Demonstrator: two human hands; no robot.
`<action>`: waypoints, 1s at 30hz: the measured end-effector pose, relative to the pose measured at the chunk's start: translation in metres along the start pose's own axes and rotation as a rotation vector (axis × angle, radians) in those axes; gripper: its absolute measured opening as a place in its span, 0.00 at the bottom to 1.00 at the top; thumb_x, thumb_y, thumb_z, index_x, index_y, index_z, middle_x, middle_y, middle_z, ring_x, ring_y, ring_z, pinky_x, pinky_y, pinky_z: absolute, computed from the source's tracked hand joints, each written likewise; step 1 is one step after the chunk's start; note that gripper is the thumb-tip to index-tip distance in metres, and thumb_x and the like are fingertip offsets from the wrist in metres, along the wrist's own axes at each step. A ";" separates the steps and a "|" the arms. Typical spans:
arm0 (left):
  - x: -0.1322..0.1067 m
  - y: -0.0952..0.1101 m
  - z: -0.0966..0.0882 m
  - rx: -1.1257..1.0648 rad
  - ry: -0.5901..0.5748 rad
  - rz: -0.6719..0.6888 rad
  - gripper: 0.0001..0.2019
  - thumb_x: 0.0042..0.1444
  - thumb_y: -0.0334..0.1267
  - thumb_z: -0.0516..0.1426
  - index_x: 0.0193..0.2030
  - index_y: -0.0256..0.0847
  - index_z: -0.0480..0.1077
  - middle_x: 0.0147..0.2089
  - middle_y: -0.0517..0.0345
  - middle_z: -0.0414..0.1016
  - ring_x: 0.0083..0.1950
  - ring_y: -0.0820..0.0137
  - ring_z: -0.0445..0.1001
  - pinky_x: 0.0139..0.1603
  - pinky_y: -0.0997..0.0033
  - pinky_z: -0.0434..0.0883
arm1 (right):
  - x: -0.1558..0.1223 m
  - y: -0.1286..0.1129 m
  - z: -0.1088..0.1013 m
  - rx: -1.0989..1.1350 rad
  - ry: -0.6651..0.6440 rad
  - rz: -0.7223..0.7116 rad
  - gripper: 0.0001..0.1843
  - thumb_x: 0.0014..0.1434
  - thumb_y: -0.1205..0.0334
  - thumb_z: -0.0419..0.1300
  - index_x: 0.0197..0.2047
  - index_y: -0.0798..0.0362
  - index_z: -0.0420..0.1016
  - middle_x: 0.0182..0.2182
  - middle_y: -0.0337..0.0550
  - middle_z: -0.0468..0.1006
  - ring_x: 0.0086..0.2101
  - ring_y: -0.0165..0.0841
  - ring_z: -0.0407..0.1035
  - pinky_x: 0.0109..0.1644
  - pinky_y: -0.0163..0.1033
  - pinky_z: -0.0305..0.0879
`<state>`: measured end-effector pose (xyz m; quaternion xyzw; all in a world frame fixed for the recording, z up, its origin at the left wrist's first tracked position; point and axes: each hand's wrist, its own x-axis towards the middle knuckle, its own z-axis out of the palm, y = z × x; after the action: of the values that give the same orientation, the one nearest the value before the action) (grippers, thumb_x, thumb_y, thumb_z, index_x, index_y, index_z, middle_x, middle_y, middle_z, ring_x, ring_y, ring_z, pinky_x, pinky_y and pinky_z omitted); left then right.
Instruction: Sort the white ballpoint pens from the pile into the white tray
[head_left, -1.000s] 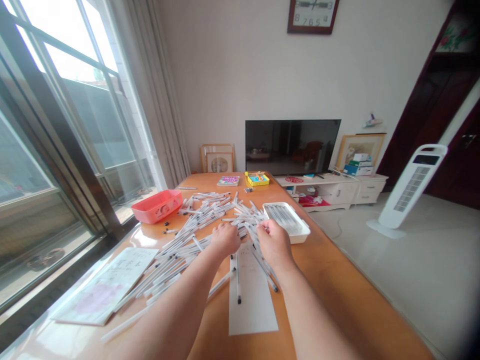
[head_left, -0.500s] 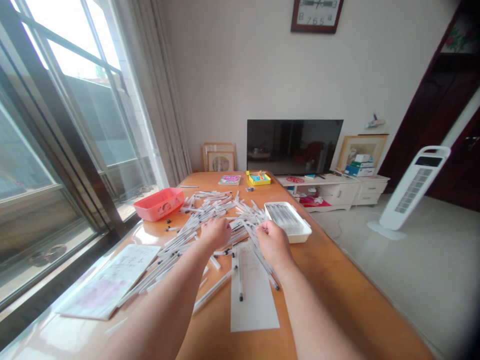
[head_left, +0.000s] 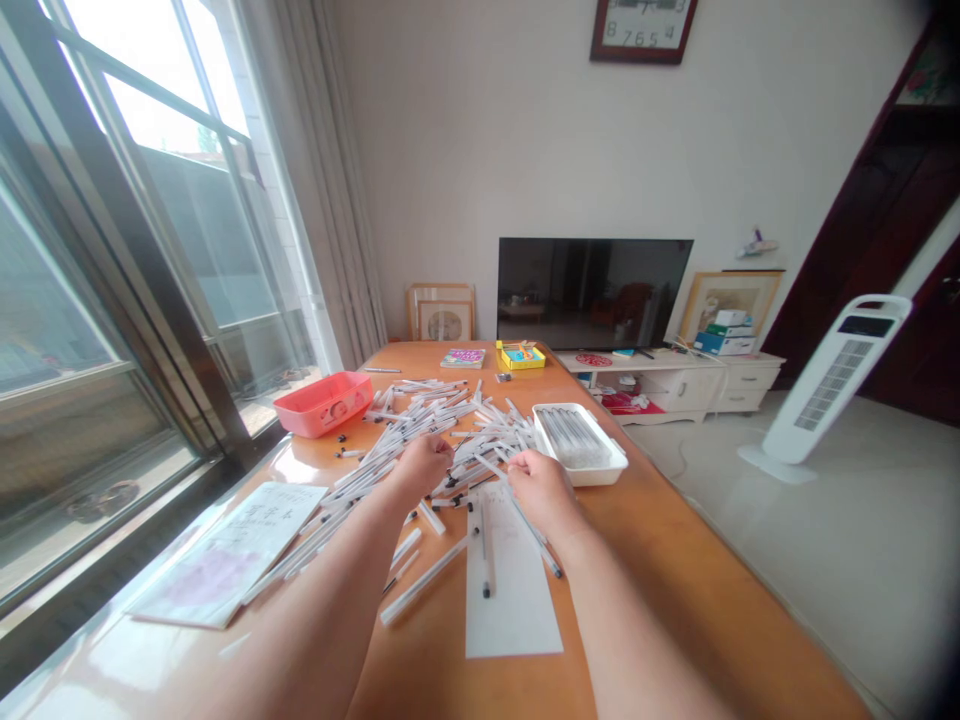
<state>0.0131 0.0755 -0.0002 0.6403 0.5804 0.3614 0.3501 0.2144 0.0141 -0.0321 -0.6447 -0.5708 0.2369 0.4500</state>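
Observation:
My left hand (head_left: 426, 462) is closed above the pile of white pens with black tips (head_left: 405, 440). Whatever its fingers hold is hidden from me. To the right, my right hand (head_left: 541, 484) is pinched, with a white pen (head_left: 491, 466) reaching its fingertips from the left. Below the hands lies a paper strip (head_left: 514, 610), and a black-tipped pen (head_left: 484, 555) rests on it. Just beyond my right hand stands a white tray (head_left: 600, 474) with a row of pens (head_left: 566, 428) inside. Loose pen parts (head_left: 431, 517) lie near my left forearm.
A pink basket (head_left: 319, 408) stands at the table's left edge. Nearer me is a notebook (head_left: 232, 550). At the far end are a booklet (head_left: 462, 358) and a yellow box (head_left: 521, 356). A television (head_left: 592, 290) and a tower fan (head_left: 832, 385) stand beyond the table.
The view has shifted slightly. Both hands have moved a little to the left over the table and stay closed. The pens and containers look unchanged.

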 end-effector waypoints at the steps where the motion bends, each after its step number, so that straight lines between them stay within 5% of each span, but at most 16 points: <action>1: -0.002 0.001 0.000 -0.069 -0.020 -0.025 0.04 0.46 0.35 0.62 0.25 0.39 0.72 0.21 0.60 0.68 0.25 0.71 0.64 0.30 0.71 0.58 | 0.000 -0.001 0.000 0.014 0.006 -0.023 0.09 0.57 0.59 0.57 0.34 0.49 0.78 0.25 0.39 0.79 0.27 0.34 0.70 0.30 0.35 0.60; 6: -0.010 0.011 0.009 -0.495 -0.116 -0.107 0.12 0.48 0.35 0.63 0.42 0.37 0.75 0.31 0.58 0.74 0.27 0.76 0.67 0.29 0.76 0.60 | -0.006 -0.009 0.002 0.130 -0.033 -0.101 0.11 0.59 0.57 0.56 0.36 0.49 0.78 0.26 0.38 0.79 0.27 0.34 0.70 0.30 0.35 0.61; 12: -0.019 0.026 0.020 -0.881 -0.176 -0.198 0.03 0.53 0.28 0.61 0.34 0.36 0.72 0.28 0.59 0.72 0.25 0.79 0.69 0.26 0.80 0.64 | -0.012 -0.014 0.005 0.154 -0.100 -0.183 0.06 0.56 0.59 0.59 0.35 0.50 0.77 0.25 0.37 0.78 0.26 0.33 0.69 0.29 0.35 0.61; 18: -0.024 0.037 0.023 -1.107 -0.172 -0.321 0.03 0.59 0.26 0.57 0.35 0.36 0.69 0.30 0.57 0.75 0.30 0.76 0.77 0.32 0.78 0.74 | -0.016 -0.024 0.001 0.260 -0.053 -0.328 0.14 0.60 0.56 0.61 0.49 0.47 0.79 0.31 0.38 0.81 0.31 0.35 0.72 0.36 0.37 0.67; 25: -0.038 0.045 0.028 -1.163 -0.256 -0.393 0.01 0.60 0.31 0.59 0.38 0.36 0.72 0.33 0.56 0.78 0.30 0.74 0.78 0.29 0.76 0.72 | -0.017 -0.033 -0.005 0.507 0.089 -0.275 0.16 0.61 0.49 0.61 0.46 0.49 0.82 0.37 0.43 0.83 0.36 0.37 0.75 0.41 0.40 0.70; 30: -0.044 0.035 0.035 -0.703 -0.252 -0.122 0.09 0.58 0.43 0.62 0.40 0.39 0.73 0.36 0.55 0.79 0.34 0.72 0.76 0.34 0.74 0.69 | -0.016 -0.038 -0.014 0.703 0.283 -0.138 0.16 0.60 0.47 0.62 0.41 0.51 0.78 0.37 0.44 0.82 0.31 0.33 0.73 0.33 0.37 0.67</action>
<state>0.0576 0.0273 0.0109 0.4846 0.4105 0.4355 0.6380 0.2021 -0.0079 0.0041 -0.4375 -0.4289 0.2962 0.7327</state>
